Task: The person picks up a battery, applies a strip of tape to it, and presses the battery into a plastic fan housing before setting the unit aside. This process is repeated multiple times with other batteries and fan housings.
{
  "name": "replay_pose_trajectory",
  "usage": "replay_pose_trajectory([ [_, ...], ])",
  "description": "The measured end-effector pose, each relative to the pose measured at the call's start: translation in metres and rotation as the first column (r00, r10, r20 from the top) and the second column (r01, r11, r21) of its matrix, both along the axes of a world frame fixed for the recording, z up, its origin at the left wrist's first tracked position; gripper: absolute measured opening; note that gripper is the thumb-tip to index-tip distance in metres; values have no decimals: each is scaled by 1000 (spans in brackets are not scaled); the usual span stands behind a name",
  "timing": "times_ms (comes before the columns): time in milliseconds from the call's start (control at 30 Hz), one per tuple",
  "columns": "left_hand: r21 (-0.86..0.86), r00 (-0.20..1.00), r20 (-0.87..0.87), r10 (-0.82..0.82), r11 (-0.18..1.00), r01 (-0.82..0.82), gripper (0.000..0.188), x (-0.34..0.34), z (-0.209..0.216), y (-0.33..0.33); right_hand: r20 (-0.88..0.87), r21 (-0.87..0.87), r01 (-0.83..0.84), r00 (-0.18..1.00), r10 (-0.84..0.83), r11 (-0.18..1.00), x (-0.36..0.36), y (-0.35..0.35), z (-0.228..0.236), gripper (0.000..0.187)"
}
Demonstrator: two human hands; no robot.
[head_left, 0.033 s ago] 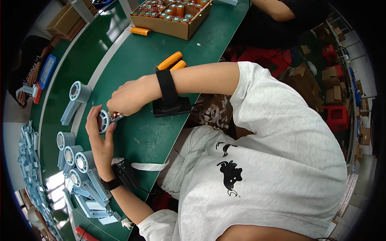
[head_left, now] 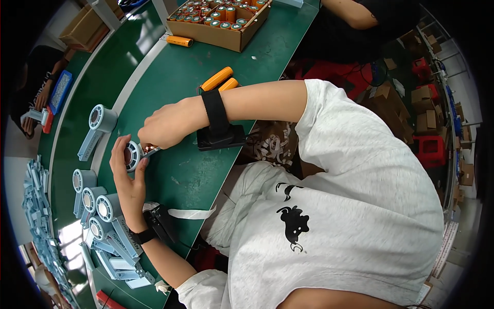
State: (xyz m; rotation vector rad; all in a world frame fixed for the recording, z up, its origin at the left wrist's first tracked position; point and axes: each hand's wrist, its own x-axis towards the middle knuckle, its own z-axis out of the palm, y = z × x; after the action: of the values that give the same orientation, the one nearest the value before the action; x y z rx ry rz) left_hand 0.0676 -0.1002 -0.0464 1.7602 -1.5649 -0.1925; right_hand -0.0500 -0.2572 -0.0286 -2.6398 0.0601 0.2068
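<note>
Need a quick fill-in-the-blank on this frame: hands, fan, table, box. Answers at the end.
1. The fingers and thumb spread around the light-blue fan belong to the ____ hand.
2. The band just behind the right hand is ____ in colour.
3. The table below both hands is ____ in colour.
4. The open box of batteries is made of ____.

Missing words: left; black; green; cardboard.

— What finishes are on show?
— Smooth pale-blue plastic on the fan (head_left: 135, 155) in the left hand (head_left: 129, 184); scuffed green tabletop (head_left: 190, 170) beneath.
— And off right of the right hand (head_left: 167, 123)?
— A matt cardboard box (head_left: 206, 35).
</note>
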Motion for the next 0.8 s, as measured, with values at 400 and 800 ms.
replay_pose_trajectory([
  [400, -70, 988, -134, -75, 995, 66, 49, -4, -3, -3, 323, 146, -32, 946, -17, 989, -27, 1, -22, 27],
  [800, -152, 977, 215, -12, 987, 45, 48, -25, 16, -7, 348, 651, 110, 836, -424, 751, -36, 10, -34, 22],
])
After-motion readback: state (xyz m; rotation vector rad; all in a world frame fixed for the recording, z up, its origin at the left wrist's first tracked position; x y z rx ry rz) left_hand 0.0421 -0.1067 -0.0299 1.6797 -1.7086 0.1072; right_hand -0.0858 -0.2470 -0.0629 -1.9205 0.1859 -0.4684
